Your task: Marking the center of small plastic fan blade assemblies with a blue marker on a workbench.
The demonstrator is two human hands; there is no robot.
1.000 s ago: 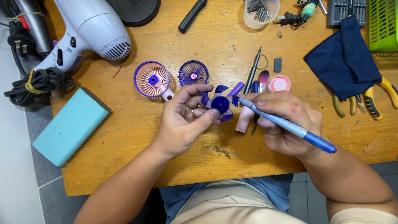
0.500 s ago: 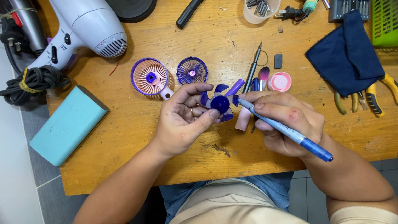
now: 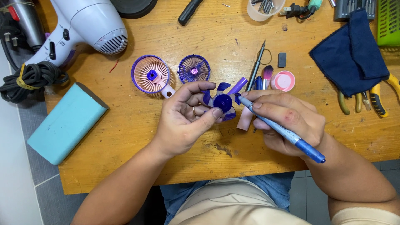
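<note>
My left hand (image 3: 185, 118) pinches a small purple fan blade (image 3: 222, 102) between thumb and fingers, just above the wooden table (image 3: 137, 137). My right hand (image 3: 287, 121) grips a blue pen-like tool (image 3: 280, 128) whose tip touches the blade's right side. It also seems to hold a pale pink piece (image 3: 245, 118) below the blade. Behind the hands lie a round fan housing with a purple rim and pink grille (image 3: 151, 75) and a separate purple grille (image 3: 194, 68).
A grey hair dryer (image 3: 85, 26) and coiled black cord (image 3: 31, 77) lie at back left, a teal block (image 3: 64, 123) at the left edge. A dark blue cloth (image 3: 352, 54), pliers (image 3: 373, 98), a pink round cap (image 3: 283, 81) and a clear cup (image 3: 264, 8) sit to the right.
The hands hold the same pose with blade and pen. The view has shifted slightly, so the table items sit a little higher in the picture.
</note>
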